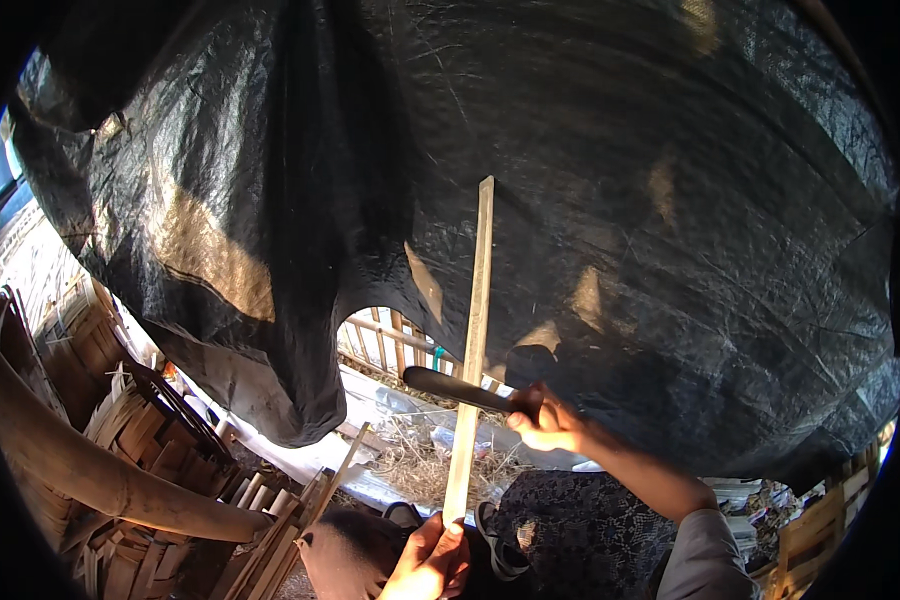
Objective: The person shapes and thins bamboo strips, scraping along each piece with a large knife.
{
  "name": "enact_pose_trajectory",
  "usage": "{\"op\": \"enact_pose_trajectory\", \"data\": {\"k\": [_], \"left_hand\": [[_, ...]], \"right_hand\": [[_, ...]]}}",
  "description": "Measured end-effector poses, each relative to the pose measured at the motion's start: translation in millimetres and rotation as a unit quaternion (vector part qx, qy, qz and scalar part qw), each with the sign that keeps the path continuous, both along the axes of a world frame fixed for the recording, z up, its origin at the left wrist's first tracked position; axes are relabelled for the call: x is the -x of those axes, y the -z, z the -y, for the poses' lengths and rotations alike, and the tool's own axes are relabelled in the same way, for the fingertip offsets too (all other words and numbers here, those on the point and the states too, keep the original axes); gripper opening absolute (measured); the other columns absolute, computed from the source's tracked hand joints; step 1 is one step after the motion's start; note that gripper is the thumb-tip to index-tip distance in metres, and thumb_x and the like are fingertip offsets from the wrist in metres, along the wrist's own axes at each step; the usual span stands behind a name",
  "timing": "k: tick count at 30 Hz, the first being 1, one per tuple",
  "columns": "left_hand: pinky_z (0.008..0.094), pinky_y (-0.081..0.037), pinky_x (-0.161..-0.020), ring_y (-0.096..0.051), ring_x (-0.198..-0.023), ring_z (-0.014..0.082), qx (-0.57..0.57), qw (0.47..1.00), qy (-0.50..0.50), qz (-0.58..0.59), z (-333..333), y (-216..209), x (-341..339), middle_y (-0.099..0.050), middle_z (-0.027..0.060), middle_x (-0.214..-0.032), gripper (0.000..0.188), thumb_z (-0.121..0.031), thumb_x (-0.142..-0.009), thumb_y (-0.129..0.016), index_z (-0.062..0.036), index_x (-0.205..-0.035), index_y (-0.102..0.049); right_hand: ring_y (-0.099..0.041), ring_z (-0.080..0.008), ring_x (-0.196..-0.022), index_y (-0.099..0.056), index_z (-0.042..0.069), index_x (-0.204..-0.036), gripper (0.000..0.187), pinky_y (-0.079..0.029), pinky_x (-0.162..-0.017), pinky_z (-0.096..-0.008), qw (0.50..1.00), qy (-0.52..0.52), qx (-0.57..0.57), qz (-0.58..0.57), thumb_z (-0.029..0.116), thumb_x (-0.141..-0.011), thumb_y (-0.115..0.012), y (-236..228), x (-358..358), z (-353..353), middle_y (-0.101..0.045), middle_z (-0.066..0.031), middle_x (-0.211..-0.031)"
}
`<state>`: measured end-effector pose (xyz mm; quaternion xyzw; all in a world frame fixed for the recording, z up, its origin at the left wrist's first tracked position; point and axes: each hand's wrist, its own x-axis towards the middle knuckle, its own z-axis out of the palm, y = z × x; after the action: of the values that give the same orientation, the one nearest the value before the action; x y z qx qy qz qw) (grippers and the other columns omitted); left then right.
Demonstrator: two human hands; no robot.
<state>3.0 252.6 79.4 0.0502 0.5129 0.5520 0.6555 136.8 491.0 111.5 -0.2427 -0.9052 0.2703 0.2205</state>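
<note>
Bamboo strip, pale, long: lower end grasped by my left fingers, the nearer hand; long axis rising away from them, tipped slightly right. Knife, dark-bladed: clenched in my right fingers, right of the strip, blade crossing it; contact uncertain. Brands, labels, writing: none legible.

Pale grey sleeve, dark footwear
</note>
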Motion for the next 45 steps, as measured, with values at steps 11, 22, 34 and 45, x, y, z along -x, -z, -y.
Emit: {"op": "enact_pose_trajectory", "data": {"k": [11,22,34,45], "left_hand": [[0.028,-0.026,-0.03,-0.035,-0.034,0.0144,-0.053,0.997,0.006,-0.061,-6.6,-18.0,-6.5,-0.043,0.0021,-0.057,0.025,-0.037,-0.087,-0.052,-0.0134,-0.088,-0.045],[0.0244,-0.033,-0.048,-0.038,-0.055,0.0055,-0.127,0.882,0.072,-0.449,-40.6,-10.3,15.0,-0.044,-0.0021,-0.056,0.033,-0.028,-0.083,-0.063,-0.0008,-0.073,-0.047],[0.0223,-0.044,-0.051,-0.054,-0.058,0.0097,-0.159,0.935,0.194,-0.251,-72.5,-93.7,60.7,-0.061,0.0107,-0.081,0.018,-0.005,-0.085,-0.056,0.0033,-0.101,-0.053],[0.0201,-0.029,-0.044,-0.038,-0.05,0.0048,-0.209,0.938,0.102,-0.256,-62.0,-102.7,28.4,-0.049,0.0032,-0.071,0.012,-0.007,-0.09,-0.047,0.0015,-0.096,-0.052]], "right_hand": [[-0.039,-0.0197,-0.054,-0.037,-0.001,-0.058,0.069,-0.035,-0.056,-0.0391,0.949,0.281,0.143,-0.01,0.059,-0.088,-0.025,18.3,-19.4,-82.4,-0.038,-0.0108,-0.052],[-0.039,-0.0191,-0.05,-0.041,0.0,-0.06,0.061,-0.034,-0.05,-0.0383,0.973,0.176,0.135,-0.066,0.053,-0.09,-0.032,-13.1,-7.7,-43.2,-0.038,-0.009,-0.05],[-0.063,-0.032,-0.071,-0.064,0.001,-0.084,0.08,-0.051,-0.066,-0.0416,0.989,-0.003,-0.047,0.141,0.075,-0.074,-0.037,-31.0,1.9,13.3,-0.061,-0.0181,-0.069],[-0.062,-0.0253,-0.059,-0.064,0.005,-0.073,0.07,-0.05,-0.062,-0.039,0.987,-0.034,0.123,0.099,0.066,-0.083,-0.031,-48.9,6.3,13.1,-0.059,-0.0111,-0.058]]}}
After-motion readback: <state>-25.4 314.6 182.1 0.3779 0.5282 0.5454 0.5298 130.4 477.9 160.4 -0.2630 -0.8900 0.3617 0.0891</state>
